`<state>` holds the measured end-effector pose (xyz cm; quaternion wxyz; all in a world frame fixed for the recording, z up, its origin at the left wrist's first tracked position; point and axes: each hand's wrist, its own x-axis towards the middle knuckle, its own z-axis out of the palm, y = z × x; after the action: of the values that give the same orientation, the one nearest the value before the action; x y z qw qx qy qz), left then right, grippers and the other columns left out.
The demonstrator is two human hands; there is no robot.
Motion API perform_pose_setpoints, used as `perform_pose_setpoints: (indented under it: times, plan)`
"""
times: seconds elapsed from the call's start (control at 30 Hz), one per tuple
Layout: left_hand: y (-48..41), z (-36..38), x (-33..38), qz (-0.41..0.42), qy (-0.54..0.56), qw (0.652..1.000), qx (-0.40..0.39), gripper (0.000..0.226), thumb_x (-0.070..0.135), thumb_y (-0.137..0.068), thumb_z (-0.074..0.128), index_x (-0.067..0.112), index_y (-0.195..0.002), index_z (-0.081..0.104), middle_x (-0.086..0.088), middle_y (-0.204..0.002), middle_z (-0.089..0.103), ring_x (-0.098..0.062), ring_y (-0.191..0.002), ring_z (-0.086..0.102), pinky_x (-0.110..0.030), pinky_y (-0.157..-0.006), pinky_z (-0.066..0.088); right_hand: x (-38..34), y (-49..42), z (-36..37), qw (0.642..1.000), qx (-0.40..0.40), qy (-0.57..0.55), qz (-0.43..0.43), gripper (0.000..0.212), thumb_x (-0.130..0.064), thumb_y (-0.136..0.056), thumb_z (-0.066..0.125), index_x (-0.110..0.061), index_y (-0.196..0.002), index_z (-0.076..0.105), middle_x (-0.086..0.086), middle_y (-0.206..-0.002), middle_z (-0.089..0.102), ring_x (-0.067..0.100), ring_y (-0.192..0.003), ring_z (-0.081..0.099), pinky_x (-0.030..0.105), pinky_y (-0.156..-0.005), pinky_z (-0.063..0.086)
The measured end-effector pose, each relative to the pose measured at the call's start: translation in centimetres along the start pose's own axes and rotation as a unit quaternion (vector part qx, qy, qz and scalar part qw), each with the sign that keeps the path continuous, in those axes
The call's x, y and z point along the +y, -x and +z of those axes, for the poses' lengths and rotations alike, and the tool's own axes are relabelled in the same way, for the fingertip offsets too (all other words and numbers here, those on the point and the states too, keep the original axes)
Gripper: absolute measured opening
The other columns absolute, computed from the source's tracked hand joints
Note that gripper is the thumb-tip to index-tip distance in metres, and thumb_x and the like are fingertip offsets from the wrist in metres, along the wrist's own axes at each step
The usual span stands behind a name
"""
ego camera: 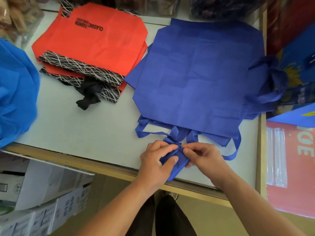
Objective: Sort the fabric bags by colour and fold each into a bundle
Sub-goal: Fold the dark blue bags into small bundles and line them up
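Tabletop [88, 126]: bag handles [171, 143] nearward (left grip [156, 160], right grip [204, 155])

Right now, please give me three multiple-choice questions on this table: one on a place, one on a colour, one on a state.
1. Where does the red stack lie from the dark blue stack? A) left B) right C) on top
2. What colour are the red stack's tied handles? A) white B) black C) yellow
3. What do the left hand and the right hand do? A) rest flat B) pinch the blue handles C) lift the red stack
Answers: 1 A, it lies to its left; 2 B, a black knot shows at its near edge; 3 B, fingers of both close on the gathered handles.
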<state>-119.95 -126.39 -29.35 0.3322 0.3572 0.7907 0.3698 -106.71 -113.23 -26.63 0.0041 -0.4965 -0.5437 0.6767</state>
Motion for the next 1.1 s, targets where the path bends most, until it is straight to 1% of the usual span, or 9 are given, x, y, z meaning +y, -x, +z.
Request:
perform_pose_setpoints:
  times: [0.13, 0.27, 0.4, 0.5, 0.6, 0.73, 0.9, 1.0, 1.1]
  plan:
    - [-0.4, 0.5, 0.5, -0.035, 0.017, 0.999, 0.022, 0.026, 0.018, -0.094, 0.071, 0.032, -0.116, 0.075, 0.027, -0.112, 0.059, -0.002, -0.115, 0.056, -0.016, -0.094, 0.049, -0.1, -0.5, -0.1, 1.0, 0.013, 0.009, 0.01, 0.009, -0.009, -0.095, 0.072, -0.01, -0.088, 0.077, 0.008, -0.077, 0.076, 0.023, -0.062, 0.066, 0.035, -0.071, 0.063]
    - [-0.7, 0.5, 1.8, -0.076, 0.066, 0.995, 0.016, 0.025, 0.017, -0.095, 0.069, 0.04, -0.094, 0.077, 0.025, -0.11, 0.06, -0.006, -0.115, 0.057, -0.035, -0.101, 0.051, 0.0, -0.9, 1.1, 0.998, 0.037, 0.043, -0.003, 0.017, -0.001, -0.092, 0.069, -0.009, -0.078, 0.074, -0.001, -0.062, 0.067, 0.009, -0.05, 0.054, 0.021, -0.053, 0.052]
    - [0.2, 2.0, 3.8, -0.016, 0.022, 0.999, -0.037, 0.042, 0.007, -0.091, 0.062, 0.032, -0.06, 0.074, 0.03, -0.118, 0.058, -0.002, -0.13, 0.044, -0.042, -0.119, 0.016, 0.3, -1.2, 2.3, 0.992, 0.096, 0.076, -0.024, 0.02, 0.001, -0.076, 0.076, -0.017, -0.071, 0.071, -0.005, -0.065, 0.07, 0.007, -0.058, 0.061, 0.017, -0.053, 0.05]
    - [0.5, 1.1, 2.9, -0.011, 0.036, 0.998, -0.044, 0.042, -0.003, -0.09, 0.06, 0.029, -0.066, 0.073, 0.03, -0.122, 0.062, 0.005, -0.136, 0.042, -0.047, -0.121, 0.012, 0.4, -1.2, 2.3, 0.991, 0.1, 0.082, -0.028, 0.015, -0.003, -0.082, 0.075, -0.016, -0.077, 0.073, 0.001, -0.072, 0.073, 0.02, -0.064, 0.069, 0.029, -0.059, 0.06]
    - [0.9, -0.3, 2.0, -0.006, 0.108, 0.994, -0.028, 0.04, 0.0, -0.099, 0.05, 0.034, -0.092, 0.07, 0.03, -0.137, 0.058, 0.004, -0.142, 0.041, -0.05, -0.122, 0.027, 0.1, -1.2, 1.7, 0.993, 0.101, 0.052, -0.021, 0.013, -0.014, -0.088, 0.08, -0.009, -0.082, 0.07, 0.009, -0.071, 0.071, 0.02, -0.051, 0.063, 0.026, -0.053, 0.057]
    - [2.3, -1.2, 0.7, 0.02, 0.007, 0.997, 0.073, 0.035, 0.011, -0.099, 0.064, 0.023, -0.132, 0.064, 0.02, -0.142, 0.048, 0.0, -0.138, 0.044, -0.025, -0.112, 0.043, -0.2, -0.3, 1.9, 0.992, 0.113, 0.047, -0.012, 0.021, -0.024, -0.085, 0.084, -0.009, -0.083, 0.07, 0.004, -0.065, 0.069, 0.017, -0.051, 0.063, 0.026, -0.053, 0.058]
    - [3.1, -1.4, 1.5, 0.105, -0.252, 0.96, 0.061, 0.038, 0.029, -0.094, 0.071, 0.017, -0.13, 0.068, 0.005, -0.119, 0.055, -0.016, -0.111, 0.052, -0.031, -0.08, 0.057, -0.4, 0.3, 2.5, 0.994, 0.105, 0.038, 0.014, 0.018, -0.027, -0.087, 0.083, -0.011, -0.085, 0.074, 0.004, -0.073, 0.072, 0.024, -0.06, 0.072, 0.038, -0.062, 0.064]
    - [3.5, -0.6, 2.4, 0.068, -0.262, 0.962, 0.022, 0.06, 0.047, -0.091, 0.07, 0.02, -0.143, 0.055, 0.006, -0.118, 0.047, -0.014, -0.108, 0.05, -0.026, -0.08, 0.054, -0.6, 0.0, 2.6, 0.994, 0.104, 0.027, 0.03, 0.024, -0.024, -0.086, 0.084, -0.004, -0.082, 0.071, 0.008, -0.074, 0.073, 0.023, -0.059, 0.068, 0.04, -0.062, 0.064]
    - [3.5, 0.1, 2.5, 0.001, -0.184, 0.982, 0.039, 0.067, 0.039, -0.087, 0.078, 0.022, -0.146, 0.05, 0.008, -0.125, 0.042, -0.012, -0.115, 0.047, -0.023, -0.09, 0.053, -0.6, -0.3, 2.7, 0.994, 0.095, 0.03, 0.037, 0.026, -0.024, -0.086, 0.084, -0.004, -0.081, 0.068, 0.006, -0.071, 0.073, 0.022, -0.06, 0.068, 0.04, -0.062, 0.064]
